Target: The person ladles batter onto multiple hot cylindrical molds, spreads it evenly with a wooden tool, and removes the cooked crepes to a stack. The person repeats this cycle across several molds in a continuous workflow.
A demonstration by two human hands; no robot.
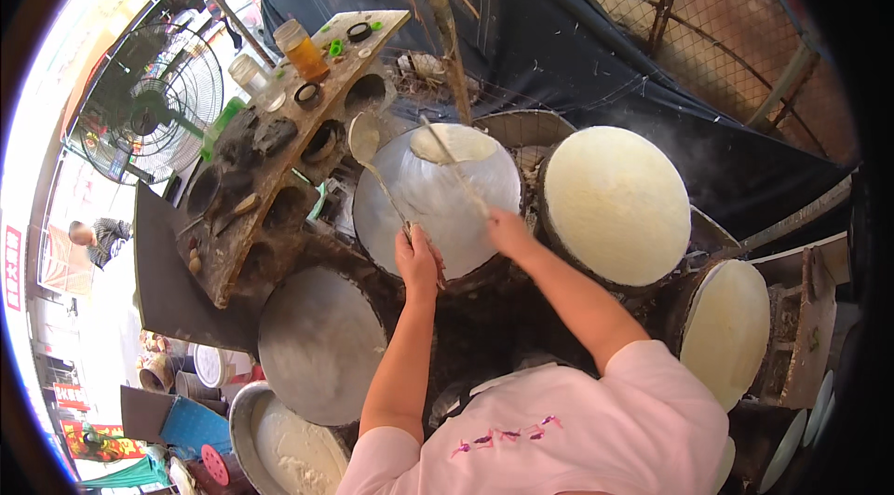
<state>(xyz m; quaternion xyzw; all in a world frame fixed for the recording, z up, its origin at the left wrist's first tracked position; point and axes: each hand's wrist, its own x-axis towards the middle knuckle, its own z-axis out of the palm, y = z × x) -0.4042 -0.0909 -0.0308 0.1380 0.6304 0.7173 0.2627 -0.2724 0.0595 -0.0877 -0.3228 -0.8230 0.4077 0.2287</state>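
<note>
A round metal griddle lies before me, with pale batter spread in a patch near its far edge. My left hand grips the handle of a ladle, whose batter-coated bowl is over the griddle's left rim. In my right hand is a thin stick, slightly blurred, reaching across the griddle to the batter. Pale batter layers cover the griddle to the right and another farther right. The bare griddle at lower left has a thin film on it.
A metal basin of batter stands at lower left. Glass jars sit on a sloping board with round holes. Beyond are a fan, a wooden pole and dark sheeting. A person is far left.
</note>
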